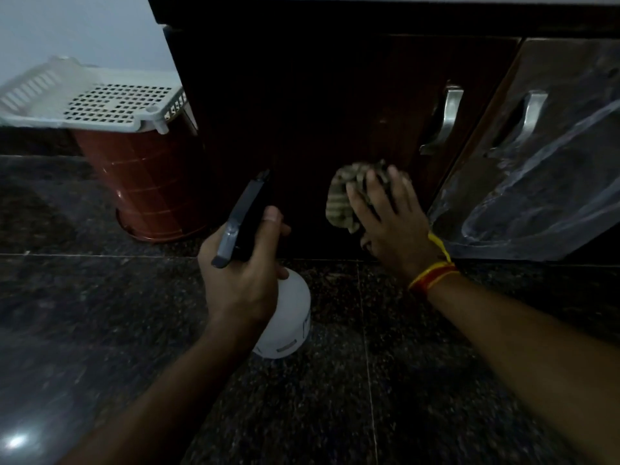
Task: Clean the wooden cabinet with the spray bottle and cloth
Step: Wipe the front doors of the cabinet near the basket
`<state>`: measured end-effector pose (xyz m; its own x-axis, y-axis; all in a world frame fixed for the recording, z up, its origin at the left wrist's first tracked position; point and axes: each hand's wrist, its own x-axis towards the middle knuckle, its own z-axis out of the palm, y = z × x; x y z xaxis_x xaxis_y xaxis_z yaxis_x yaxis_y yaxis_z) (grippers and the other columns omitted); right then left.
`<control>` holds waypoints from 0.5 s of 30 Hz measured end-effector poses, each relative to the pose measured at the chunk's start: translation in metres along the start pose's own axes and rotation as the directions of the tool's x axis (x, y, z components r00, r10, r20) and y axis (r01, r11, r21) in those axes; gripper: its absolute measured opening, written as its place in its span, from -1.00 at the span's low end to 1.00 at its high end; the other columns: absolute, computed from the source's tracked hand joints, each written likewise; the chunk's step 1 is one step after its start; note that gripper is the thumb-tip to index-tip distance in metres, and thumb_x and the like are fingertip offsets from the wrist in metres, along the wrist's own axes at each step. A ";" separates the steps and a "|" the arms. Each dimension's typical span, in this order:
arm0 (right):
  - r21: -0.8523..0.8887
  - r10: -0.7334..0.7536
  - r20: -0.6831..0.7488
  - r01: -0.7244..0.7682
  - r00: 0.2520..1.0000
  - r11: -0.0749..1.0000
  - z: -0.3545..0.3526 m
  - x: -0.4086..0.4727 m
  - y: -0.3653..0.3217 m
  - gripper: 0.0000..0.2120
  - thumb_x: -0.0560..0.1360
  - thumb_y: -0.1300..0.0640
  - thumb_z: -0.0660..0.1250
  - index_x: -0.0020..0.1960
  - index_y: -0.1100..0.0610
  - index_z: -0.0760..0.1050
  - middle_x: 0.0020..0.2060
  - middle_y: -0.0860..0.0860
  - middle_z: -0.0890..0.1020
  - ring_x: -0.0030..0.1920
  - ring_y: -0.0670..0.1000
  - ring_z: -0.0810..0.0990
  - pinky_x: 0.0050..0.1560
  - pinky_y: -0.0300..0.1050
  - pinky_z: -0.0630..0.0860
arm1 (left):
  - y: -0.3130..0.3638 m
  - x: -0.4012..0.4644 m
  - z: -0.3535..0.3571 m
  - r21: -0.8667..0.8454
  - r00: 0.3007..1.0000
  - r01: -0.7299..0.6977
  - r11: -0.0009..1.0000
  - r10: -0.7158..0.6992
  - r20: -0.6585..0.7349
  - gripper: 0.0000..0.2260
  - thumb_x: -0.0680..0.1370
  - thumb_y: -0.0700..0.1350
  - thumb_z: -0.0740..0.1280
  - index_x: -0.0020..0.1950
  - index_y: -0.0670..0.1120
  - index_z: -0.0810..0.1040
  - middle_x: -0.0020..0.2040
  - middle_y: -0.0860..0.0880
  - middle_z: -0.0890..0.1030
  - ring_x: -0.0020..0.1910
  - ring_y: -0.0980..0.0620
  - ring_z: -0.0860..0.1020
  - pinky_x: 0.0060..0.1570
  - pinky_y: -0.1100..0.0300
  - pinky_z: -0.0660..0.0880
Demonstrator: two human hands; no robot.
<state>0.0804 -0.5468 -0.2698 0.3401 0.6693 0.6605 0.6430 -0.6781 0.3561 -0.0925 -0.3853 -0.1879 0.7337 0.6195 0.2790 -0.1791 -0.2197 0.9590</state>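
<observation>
My left hand grips the spray bottle by its dark trigger head above the floor, while my right hand presses the cloth flat-fingered against the wooden cabinet door, low near its bottom edge, below the handle, a bin standing left.

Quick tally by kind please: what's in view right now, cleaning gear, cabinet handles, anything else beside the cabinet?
Spray bottle, gripped by the left hand: 1
Cloth, pressed on the cabinet door by the right hand: 1
Metal door handles: 2
Red-brown bin: 1
White perforated basket: 1
Total: 6
</observation>
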 end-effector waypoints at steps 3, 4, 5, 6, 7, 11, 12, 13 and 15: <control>0.067 0.141 -0.084 -0.136 0.986 0.988 -0.017 0.030 -0.006 -0.36 0.49 0.31 0.27 0.49 0.15 0.10 0.44 0.18 0.08 0.43 0.34 0.03 0.45 0.24 -0.03 | -0.001 0.000 0.004 0.007 1.000 -0.009 1.000 0.009 0.002 -0.69 0.48 0.17 0.23 -0.15 -0.04 0.58 -0.27 -0.01 0.65 -0.57 0.10 0.49 -0.45 0.26 0.47; 0.094 0.187 -0.095 -0.178 0.978 0.979 -0.021 0.033 -0.010 -0.38 0.50 0.35 0.22 0.49 0.16 0.09 0.44 0.19 0.07 0.43 0.35 0.03 0.45 0.24 -0.01 | -0.001 -0.001 0.005 0.013 1.000 -0.014 1.000 0.014 0.006 -0.70 0.48 0.17 0.22 -0.16 -0.02 0.58 -0.28 -0.03 0.65 -0.56 0.09 0.50 -0.45 0.27 0.46; 0.114 0.229 -0.082 -0.219 0.970 0.969 -0.022 0.032 -0.014 -0.39 0.50 0.36 0.19 0.49 0.16 0.07 0.44 0.20 0.06 0.43 0.36 0.02 0.45 0.24 0.00 | -0.001 -0.002 0.006 0.020 1.000 -0.021 1.000 0.021 0.012 -0.72 0.49 0.17 0.22 -0.17 0.00 0.57 -0.27 -0.04 0.65 -0.56 0.09 0.50 -0.44 0.28 0.46; 0.132 0.269 -0.046 -0.261 0.962 0.956 -0.021 0.026 -0.019 -0.38 0.50 0.35 0.18 0.50 0.17 0.05 0.44 0.21 0.05 0.43 0.37 0.02 0.46 0.24 -0.01 | 0.000 -0.003 0.008 0.023 1.000 -0.025 0.999 0.025 0.017 -0.74 0.49 0.16 0.22 -0.17 0.02 0.57 -0.25 -0.03 0.65 -0.55 0.09 0.50 -0.44 0.29 0.46; 0.143 0.306 0.006 -0.303 0.952 0.942 -0.020 0.018 -0.024 -0.38 0.51 0.33 0.17 0.51 0.18 0.02 0.45 0.22 0.03 0.43 0.39 0.02 0.46 0.24 -0.01 | 0.001 -0.003 0.009 0.023 0.999 -0.026 0.999 0.026 0.020 -0.76 0.50 0.15 0.23 -0.18 0.03 0.57 -0.25 -0.04 0.64 -0.55 0.09 0.50 -0.43 0.30 0.46; 0.176 0.336 0.140 -0.357 0.931 0.917 -0.020 0.002 -0.036 -0.52 0.61 0.27 -0.07 0.52 0.19 -0.01 0.45 0.24 0.01 0.44 0.41 0.01 0.44 0.30 0.08 | 0.004 -0.009 0.015 0.022 0.999 -0.018 1.000 0.018 0.030 -0.79 0.58 0.07 0.28 -0.17 0.00 0.57 -0.27 -0.05 0.64 -0.55 0.11 0.49 -0.42 0.35 0.44; 0.196 0.337 0.132 -0.358 0.932 0.913 -0.025 0.007 -0.034 -0.53 0.61 0.26 -0.17 0.52 0.20 0.00 0.45 0.24 0.01 0.44 0.40 0.01 0.44 0.30 0.10 | 0.005 -0.010 0.016 0.017 0.999 -0.014 1.000 0.013 0.035 -0.78 0.56 0.08 0.27 -0.16 -0.01 0.57 -0.26 -0.05 0.64 -0.55 0.11 0.49 -0.43 0.36 0.43; 0.214 0.341 0.116 -0.359 0.933 0.909 -0.030 0.015 -0.032 -0.52 0.61 0.27 -0.21 0.52 0.20 0.02 0.46 0.24 0.01 0.45 0.40 0.01 0.44 0.29 0.10 | 0.006 -0.011 0.018 0.016 0.999 -0.007 1.000 0.007 0.042 -0.78 0.52 0.09 0.25 -0.16 -0.01 0.57 -0.27 -0.07 0.64 -0.55 0.11 0.49 -0.43 0.37 0.43; 0.260 0.403 0.067 -0.406 0.913 0.876 -0.042 0.038 -0.030 -0.50 0.57 0.34 -0.09 0.51 0.21 0.07 0.47 0.26 0.02 0.46 0.39 0.02 0.44 0.26 0.12 | 0.010 -0.011 0.021 0.029 0.998 -0.005 1.000 0.004 0.056 -0.76 0.47 0.11 0.23 -0.17 -0.02 0.57 -0.31 -0.16 0.61 -0.55 0.08 0.49 -0.44 0.37 0.43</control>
<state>0.0454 -0.5139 -0.2277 0.6155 0.3576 0.7023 0.6036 -0.7869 -0.1283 -0.0886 -0.4103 -0.1824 0.7688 0.5753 0.2793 -0.1643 -0.2445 0.9556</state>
